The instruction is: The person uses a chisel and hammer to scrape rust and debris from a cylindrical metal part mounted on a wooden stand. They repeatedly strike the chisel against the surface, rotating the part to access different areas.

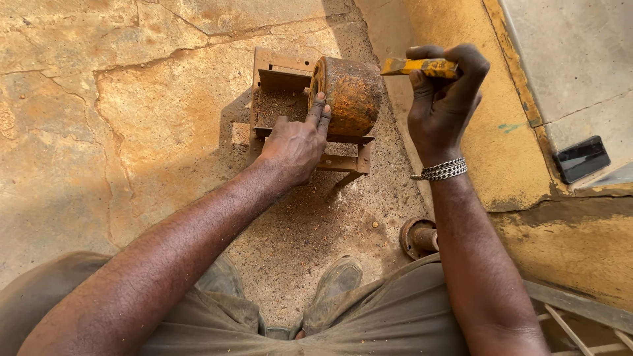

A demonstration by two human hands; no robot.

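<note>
Head view, looking down. Nearest, below both forearms, the person's knees and a dusty shoe (335,285) rest on the ground; just inside the right forearm lies a small rusty flanged fitting (417,237). A chain bracelet (443,169) circles the right wrist. The left hand (297,146) lies palm down, fingers extended rather than closed, on the near edge of a metal frame (273,82), its fingertips touching the front face of a rusty cylindrical drum (349,93) that sits on its side in the frame. The right hand (443,99), to the right of the drum and slightly beyond the left hand, is closed around a yellow-handled chisel (417,66); the tool points left, its tip just beside the drum's upper right edge, contact not discernible. Further right of the right hand, well apart, a dark phone (581,158) lies on a pale slab. Cracked sandy concrete floor (132,118) extends left of and beyond the left hand.
</note>
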